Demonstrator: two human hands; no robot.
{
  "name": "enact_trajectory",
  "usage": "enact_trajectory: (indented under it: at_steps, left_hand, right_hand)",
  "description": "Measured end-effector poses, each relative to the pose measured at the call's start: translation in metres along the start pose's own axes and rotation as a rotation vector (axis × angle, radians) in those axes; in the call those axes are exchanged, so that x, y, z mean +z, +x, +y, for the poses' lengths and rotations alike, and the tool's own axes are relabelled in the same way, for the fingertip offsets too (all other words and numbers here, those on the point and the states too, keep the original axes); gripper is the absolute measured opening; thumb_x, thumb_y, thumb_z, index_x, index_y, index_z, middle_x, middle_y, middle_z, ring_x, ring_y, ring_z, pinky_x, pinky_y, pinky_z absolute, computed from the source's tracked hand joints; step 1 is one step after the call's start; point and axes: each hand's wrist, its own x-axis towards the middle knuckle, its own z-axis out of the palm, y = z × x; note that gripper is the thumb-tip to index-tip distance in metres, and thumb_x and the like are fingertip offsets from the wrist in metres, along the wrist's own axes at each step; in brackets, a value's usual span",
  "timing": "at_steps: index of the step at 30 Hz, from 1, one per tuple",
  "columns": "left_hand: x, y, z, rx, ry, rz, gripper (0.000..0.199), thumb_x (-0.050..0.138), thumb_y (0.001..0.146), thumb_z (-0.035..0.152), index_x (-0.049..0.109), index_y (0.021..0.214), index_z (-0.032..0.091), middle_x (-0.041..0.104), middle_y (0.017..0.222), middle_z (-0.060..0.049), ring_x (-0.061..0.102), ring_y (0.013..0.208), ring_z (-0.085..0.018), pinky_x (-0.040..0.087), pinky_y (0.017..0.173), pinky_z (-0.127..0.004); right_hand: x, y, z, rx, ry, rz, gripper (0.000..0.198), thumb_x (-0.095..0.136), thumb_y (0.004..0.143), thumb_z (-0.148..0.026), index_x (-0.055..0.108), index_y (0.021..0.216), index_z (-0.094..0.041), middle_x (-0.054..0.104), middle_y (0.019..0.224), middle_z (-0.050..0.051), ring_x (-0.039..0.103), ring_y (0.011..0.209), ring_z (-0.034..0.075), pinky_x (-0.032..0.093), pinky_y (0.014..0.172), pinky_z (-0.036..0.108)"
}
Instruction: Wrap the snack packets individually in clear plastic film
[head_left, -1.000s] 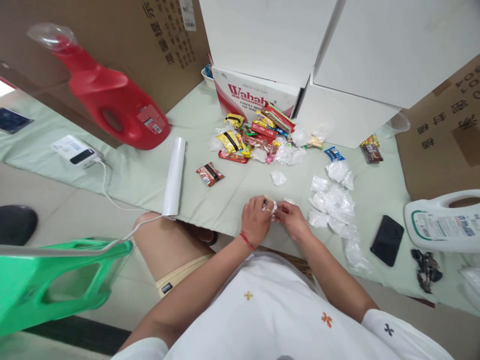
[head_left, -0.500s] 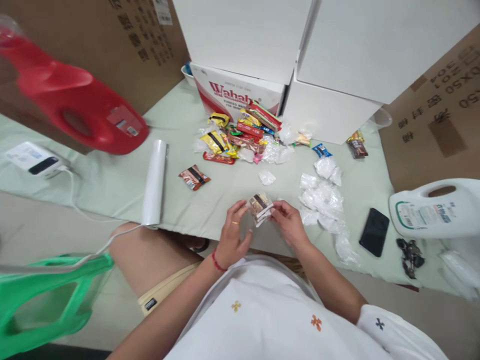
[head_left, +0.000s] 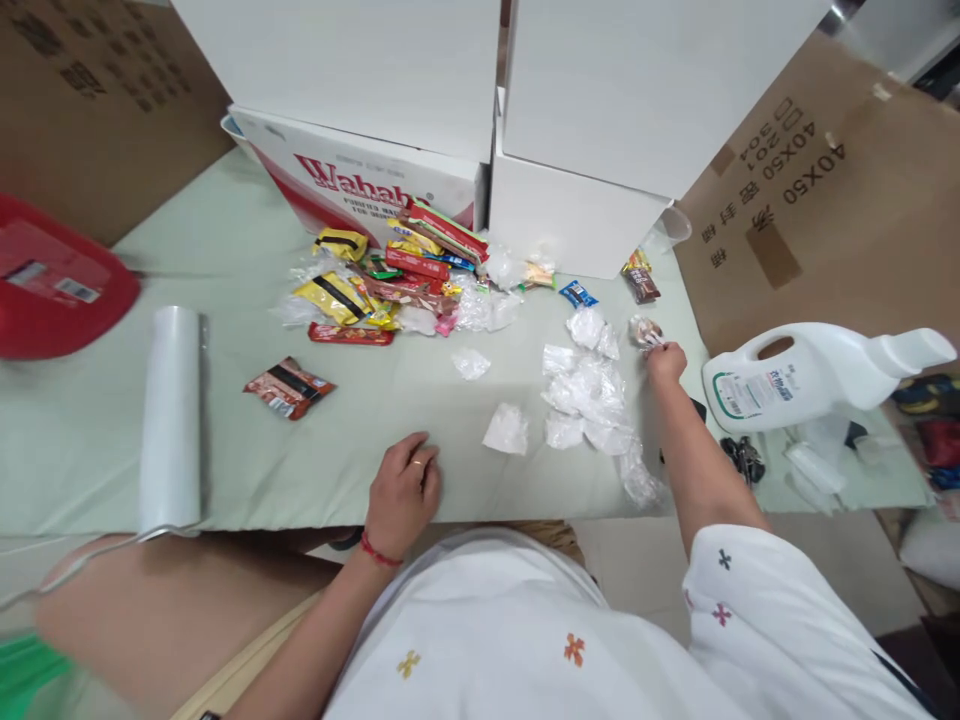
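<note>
My right hand (head_left: 666,362) reaches out to the right side of the table, closed on a small snack packet (head_left: 646,332) with a brown and clear wrapper. Just beyond it lie a dark brown and a yellow packet (head_left: 641,282). My left hand (head_left: 403,495) rests near the table's front edge, fingers loosely curled and no object visible in them. To its right lies a crumpled piece of clear plastic (head_left: 507,428). A reddish-brown snack packet with a black band (head_left: 289,387) lies to the left. Heaped clear wrappers (head_left: 592,390) are left of my right arm.
Mixed snack packets (head_left: 405,275) are piled before a Wahaha carton (head_left: 360,180). A white plastic roll (head_left: 171,420) and red jug (head_left: 60,280) stand on the left. The white detergent bottle (head_left: 787,380) and black keys (head_left: 742,460) lie right. Tall white boxes (head_left: 592,90) form the back.
My right hand has carried the snack packet from the front middle to the far right. My left hand has come down onto the table. A clear plastic piece now lies between them. The view has shifted right.
</note>
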Motion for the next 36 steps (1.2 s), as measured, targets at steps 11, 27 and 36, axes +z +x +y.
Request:
enact_trajectory:
  at_steps: [11, 27, 36]
  left_hand:
    - [-0.002, 0.006, 0.002, 0.067, 0.053, -0.004, 0.018, 0.059, 0.090, 0.007, 0.062, 0.104, 0.018, 0.066, 0.113, -0.013, 0.065, 0.103, -0.026, 0.056, 0.090, -0.041]
    - [-0.003, 0.006, 0.004, 0.066, 0.094, -0.045, 0.019, 0.059, 0.090, 0.005, 0.061, 0.105, 0.017, 0.067, 0.111, -0.014, 0.065, 0.101, -0.027, 0.055, 0.088, -0.041]
    - [0.001, 0.005, 0.004, 0.056, 0.069, -0.016, 0.017, 0.055, 0.091, 0.007, 0.064, 0.101, 0.017, 0.067, 0.109, -0.014, 0.064, 0.101, -0.027, 0.056, 0.089, -0.043]
  right_hand:
    - [0.033, 0.006, 0.026, -0.409, -0.649, -0.216, 0.022, 0.052, 0.090, -0.018, 0.065, 0.107, -0.012, 0.057, 0.107, 0.015, 0.046, 0.102, 0.026, 0.033, 0.100, 0.042]
    - [0.114, 0.083, -0.071, -0.434, -0.603, -0.339, 0.036, 0.042, 0.102, -0.037, 0.071, 0.105, -0.015, 0.071, 0.097, 0.013, 0.054, 0.086, 0.023, 0.042, 0.082, 0.039]
    - [0.060, -0.023, -0.075, -0.735, -0.750, -0.732, 0.014, 0.076, 0.077, -0.032, 0.076, 0.087, -0.023, 0.071, 0.093, 0.009, 0.058, 0.096, 0.028, 0.045, 0.077, 0.036]
